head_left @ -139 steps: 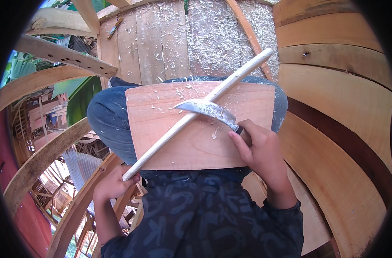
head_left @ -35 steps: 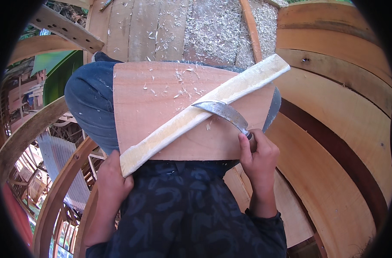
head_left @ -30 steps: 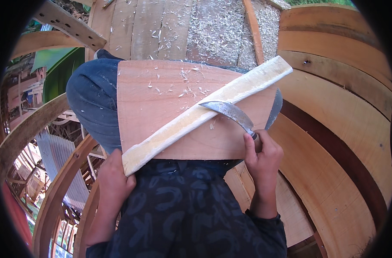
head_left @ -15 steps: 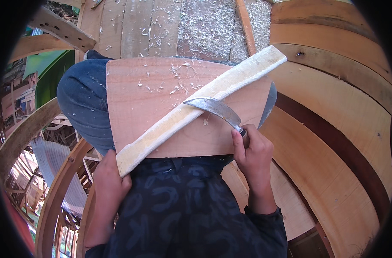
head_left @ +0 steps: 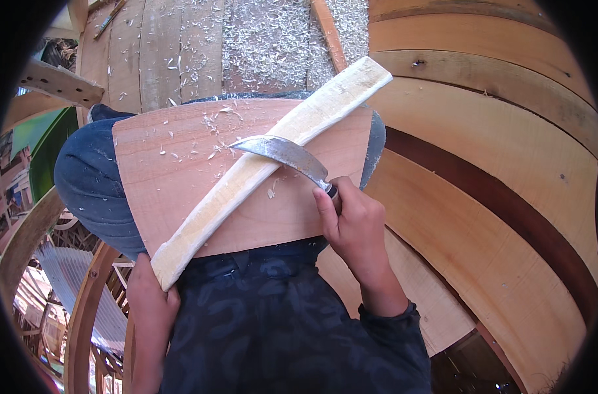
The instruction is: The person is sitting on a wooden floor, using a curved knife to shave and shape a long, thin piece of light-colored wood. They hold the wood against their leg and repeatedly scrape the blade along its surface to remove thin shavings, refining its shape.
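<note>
A long pale strip of wood (head_left: 220, 200) lies slantwise across a pinkish wooden board (head_left: 161, 157) that rests on my lap. My left hand (head_left: 149, 289) is closed round the strip's near lower end. In my right hand (head_left: 358, 226) is the dark handle of a curved knife (head_left: 289, 156), gripped with the thumb along it. The metal blade crosses over the middle of the strip, its tip reaching past the strip's far left edge. Thin wood shavings (head_left: 223, 118) are scattered over the board.
Plank flooring ahead carries a thick spread of shavings (head_left: 266, 46) and a narrow wooden batten (head_left: 328, 36). Curved wooden planks (head_left: 483, 125) rise on the right. To the left are a drilled wooden bar (head_left: 59, 82), bent wooden pieces and a corrugated sheet (head_left: 92, 295).
The whole view has shifted, so everything sits further left. Across the strip, the blade has slid slightly, with its tip now beyond the far edge. Both hands keep their holds.
</note>
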Available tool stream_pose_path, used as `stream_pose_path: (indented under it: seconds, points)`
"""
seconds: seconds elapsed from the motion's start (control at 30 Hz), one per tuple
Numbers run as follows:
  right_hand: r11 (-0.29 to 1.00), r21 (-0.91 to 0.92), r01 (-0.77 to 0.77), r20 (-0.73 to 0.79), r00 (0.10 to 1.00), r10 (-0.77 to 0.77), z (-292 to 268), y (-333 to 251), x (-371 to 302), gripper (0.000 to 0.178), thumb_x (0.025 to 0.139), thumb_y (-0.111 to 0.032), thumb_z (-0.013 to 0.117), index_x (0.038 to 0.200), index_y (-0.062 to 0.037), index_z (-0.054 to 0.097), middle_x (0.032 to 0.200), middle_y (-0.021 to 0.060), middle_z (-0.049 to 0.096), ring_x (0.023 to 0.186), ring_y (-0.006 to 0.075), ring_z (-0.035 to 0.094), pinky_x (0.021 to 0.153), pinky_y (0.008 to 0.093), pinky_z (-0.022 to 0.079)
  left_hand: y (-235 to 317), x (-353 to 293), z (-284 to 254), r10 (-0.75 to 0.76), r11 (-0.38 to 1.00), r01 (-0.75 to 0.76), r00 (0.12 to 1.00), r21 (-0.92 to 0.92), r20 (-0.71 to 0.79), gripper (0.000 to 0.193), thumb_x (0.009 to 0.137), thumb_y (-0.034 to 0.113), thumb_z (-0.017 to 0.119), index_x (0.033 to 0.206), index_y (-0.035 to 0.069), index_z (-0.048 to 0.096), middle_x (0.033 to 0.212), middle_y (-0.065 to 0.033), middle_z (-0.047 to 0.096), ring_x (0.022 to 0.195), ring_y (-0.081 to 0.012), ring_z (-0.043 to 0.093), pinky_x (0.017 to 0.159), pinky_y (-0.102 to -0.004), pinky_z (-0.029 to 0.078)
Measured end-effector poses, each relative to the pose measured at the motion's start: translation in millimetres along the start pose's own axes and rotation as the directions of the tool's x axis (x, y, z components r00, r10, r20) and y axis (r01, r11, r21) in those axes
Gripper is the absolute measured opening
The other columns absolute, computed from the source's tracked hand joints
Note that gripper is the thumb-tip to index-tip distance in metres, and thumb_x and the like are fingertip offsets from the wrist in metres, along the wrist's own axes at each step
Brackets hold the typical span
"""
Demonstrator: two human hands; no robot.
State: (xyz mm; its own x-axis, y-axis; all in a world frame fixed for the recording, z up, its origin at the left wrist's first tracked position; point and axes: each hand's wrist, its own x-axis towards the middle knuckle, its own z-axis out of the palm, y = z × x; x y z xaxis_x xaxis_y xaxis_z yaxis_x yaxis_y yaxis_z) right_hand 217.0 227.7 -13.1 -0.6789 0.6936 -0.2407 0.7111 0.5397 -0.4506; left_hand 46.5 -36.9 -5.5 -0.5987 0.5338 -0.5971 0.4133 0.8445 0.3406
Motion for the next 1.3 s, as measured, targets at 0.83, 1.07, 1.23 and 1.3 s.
stream_pose_path:
  seconds: [0.83, 1.07, 1.23, 1.3]
  points:
    - [0.956, -0.166, -0.243, -0.223, 0.953, 0.203, -26.2, 42.6, 4.8, 0.03, 0.089, -0.023, 0.065, 0.071, -0.0026, 0.051, 0.05, 0.01, 0.048, 0.044, 0.028, 0.051, 0.043, 0.0372, 0.038, -3.6, -2.2, -1.4, 0.006, 1.0, -0.007, 0.999, 0.021, 0.048, 0.03, 0.068, -0.004, 0.059, 0.095, -0.004, 0.046, 0.089, -0.0256, 0.051, 0.088, -0.0459, 0.051, 0.076, -0.0492, 0.041]
    - [0.988, -0.131, -0.085, -0.024, 0.996, 0.082, -17.9, 2.7, -10.9, 0.03, 0.088, -0.022, 0.066, 0.07, -0.0035, 0.051, 0.052, 0.0104, 0.05, 0.044, 0.0292, 0.052, 0.044, 0.0385, 0.038, -2.3, 1.3, -2.5, -0.031, 1.0, 0.031, 0.996, -0.001, 0.083, 0.031, 0.068, -0.004, 0.06, 0.096, -0.003, 0.046, 0.09, -0.0253, 0.051, 0.089, -0.0455, 0.052, 0.077, -0.0496, 0.042]
    - [0.984, -0.174, -0.032, -0.046, 0.999, 0.024, -8.7, 14.1, -0.1, 0.03, 0.088, -0.025, 0.066, 0.071, -0.0037, 0.052, 0.053, 0.0109, 0.05, 0.045, 0.0304, 0.052, 0.044, 0.0384, 0.038, -6.0, -1.1, 1.0, -0.033, 0.999, 0.03, 0.995, 0.029, 0.091, 0.034, 0.068, -0.002, 0.062, 0.097, -0.003, 0.045, 0.091, -0.0253, 0.052, 0.089, -0.0455, 0.052, 0.078, -0.0502, 0.042]
    - [0.978, -0.192, -0.087, -0.103, 0.992, 0.069, -11.3, 21.7, 1.8, 0.032, 0.089, -0.025, 0.065, 0.071, -0.0025, 0.052, 0.052, 0.0114, 0.05, 0.045, 0.0311, 0.051, 0.044, 0.0384, 0.038, -7.7, -0.4, 0.6, -0.013, 0.999, 0.009, 0.996, 0.037, 0.09, 0.035, 0.068, -0.002, 0.062, 0.099, -0.003, 0.045, 0.092, -0.0258, 0.053, 0.09, -0.0462, 0.052, 0.078, -0.0504, 0.042]
